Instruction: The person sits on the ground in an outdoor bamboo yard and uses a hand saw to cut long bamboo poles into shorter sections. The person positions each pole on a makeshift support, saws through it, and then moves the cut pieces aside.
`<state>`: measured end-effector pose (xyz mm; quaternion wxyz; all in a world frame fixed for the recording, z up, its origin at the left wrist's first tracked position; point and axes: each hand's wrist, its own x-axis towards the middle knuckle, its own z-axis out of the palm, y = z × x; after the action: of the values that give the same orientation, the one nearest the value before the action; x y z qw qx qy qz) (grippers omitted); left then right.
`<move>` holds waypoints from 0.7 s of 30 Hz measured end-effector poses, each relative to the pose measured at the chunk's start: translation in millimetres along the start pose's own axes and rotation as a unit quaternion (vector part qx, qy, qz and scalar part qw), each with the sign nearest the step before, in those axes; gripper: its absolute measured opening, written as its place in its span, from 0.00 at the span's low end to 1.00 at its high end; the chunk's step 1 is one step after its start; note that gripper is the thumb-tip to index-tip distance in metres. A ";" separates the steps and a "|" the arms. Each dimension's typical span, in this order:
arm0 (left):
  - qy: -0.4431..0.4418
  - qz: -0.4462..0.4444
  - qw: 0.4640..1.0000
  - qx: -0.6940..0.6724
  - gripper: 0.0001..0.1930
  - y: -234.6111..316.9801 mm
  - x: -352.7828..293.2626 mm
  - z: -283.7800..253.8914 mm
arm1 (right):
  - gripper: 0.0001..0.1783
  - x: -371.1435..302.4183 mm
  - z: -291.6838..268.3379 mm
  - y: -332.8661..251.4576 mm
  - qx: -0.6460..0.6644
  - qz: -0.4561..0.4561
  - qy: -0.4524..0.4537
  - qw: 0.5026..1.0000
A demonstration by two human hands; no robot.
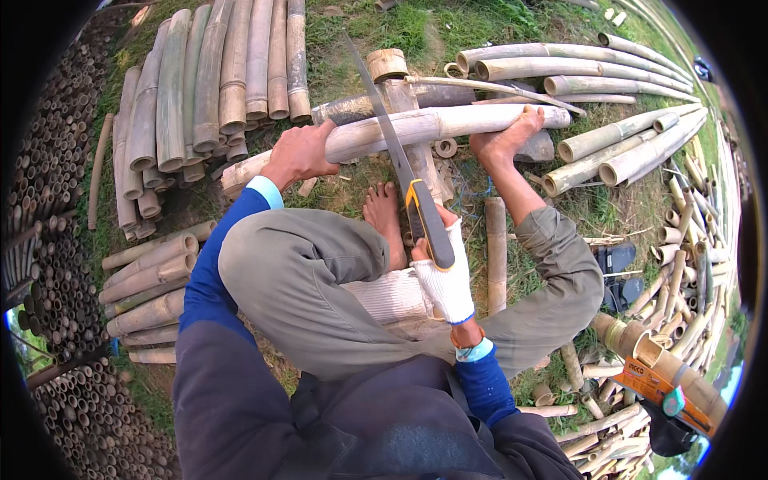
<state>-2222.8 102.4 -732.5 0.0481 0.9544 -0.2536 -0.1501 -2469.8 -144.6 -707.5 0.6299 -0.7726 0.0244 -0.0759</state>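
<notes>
A pale bamboo pole (472,120) lies across a wooden support (404,100) in front of me. My bare left hand (302,154) is wrapped round its left part, while my bare right foot (508,138) presses on its right part. In a white knit glove, my right hand (444,268) grips the black and orange handle of a hand saw (412,192). The saw's blade points up and away, crossing over the pole between my left hand and foot. Whether its teeth touch the bamboo, I cannot tell. My bare left foot (384,220) is on the ground behind the pole.
Stacked bamboo lengths (204,80) lie at the far left, with more poles (592,68) at the far right. A shorter stack (152,288) is by my left knee. Black sandals (620,276) and an orange saw sleeve (660,392) on a thick bamboo piece are to my right.
</notes>
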 end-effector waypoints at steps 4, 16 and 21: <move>0.007 0.022 1.000 -0.002 0.39 0.4 8.5 0.8 | 0.35 59.1 24.6 4.6 0.116 0.059 0.041 0.991; 0.017 0.020 1.000 0.000 0.41 -0.3 5.7 1.8 | 0.33 -21.3 -13.4 9.6 -0.009 0.046 0.001 0.999; 0.016 0.028 0.999 -0.016 0.41 -4.1 9.1 4.1 | 0.33 51.2 7.4 24.0 0.065 0.036 0.008 0.997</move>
<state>-2214.7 101.4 -739.5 0.0714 0.9483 -0.2769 -0.1377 -2416.8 -149.1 -728.0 0.6810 -0.7279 0.0521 -0.0610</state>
